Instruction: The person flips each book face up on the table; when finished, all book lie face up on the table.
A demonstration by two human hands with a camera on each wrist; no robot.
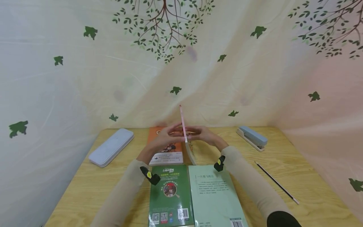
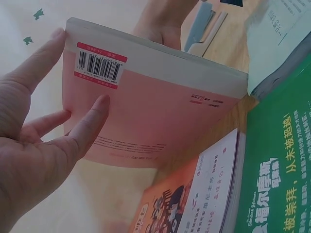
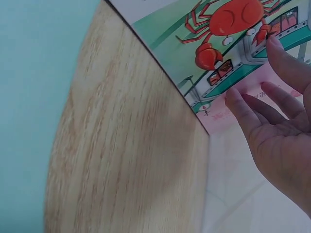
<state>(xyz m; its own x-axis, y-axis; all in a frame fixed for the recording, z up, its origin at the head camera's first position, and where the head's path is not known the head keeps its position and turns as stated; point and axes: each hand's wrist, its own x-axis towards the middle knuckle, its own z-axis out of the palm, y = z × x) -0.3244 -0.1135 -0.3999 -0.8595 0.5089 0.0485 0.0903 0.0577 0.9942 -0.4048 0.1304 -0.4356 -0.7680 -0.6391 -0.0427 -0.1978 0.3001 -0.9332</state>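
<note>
Here, both hands meet over the far middle of the table [image 1: 283, 164], pressing a thin pink book [image 1: 183, 126] between them so it stands on edge, its lower end down near the wood and its top tipped slightly away. The left hand [image 1: 164, 136] lies flat against the back cover, fingers [image 2: 90, 124] straight and spread just below the barcode sticker, thumb up along the top edge; nothing is curled round the book. The right hand [image 1: 204, 135] does the same on the other side, straight fingers [image 3: 272, 104] laid on the front cover, which shows a red crab [image 3: 228, 24] on a green ground. Seen from the right wrist, the book's lower corner sits at or just above the table; I cannot tell whether it touches. Just left of the pink book and under the left hand lies an orange book [image 1: 165, 146], flat on the table. Nearer the person lie two more, side by side and touching: a dark green book [image 1: 170, 195] on the left and a pale green book [image 1: 215, 195] on the right, both back cover up. A pale blue pencil case [image 1: 111, 147] rests well off to the left, a blue stapler [image 1: 252, 138] off to the right near the far edge, and a dark pen [image 1: 276, 183] lies slantwise on the right side, apart from the books. A leaf-printed curtain [image 1: 85, 78] hangs behind the table.
</note>
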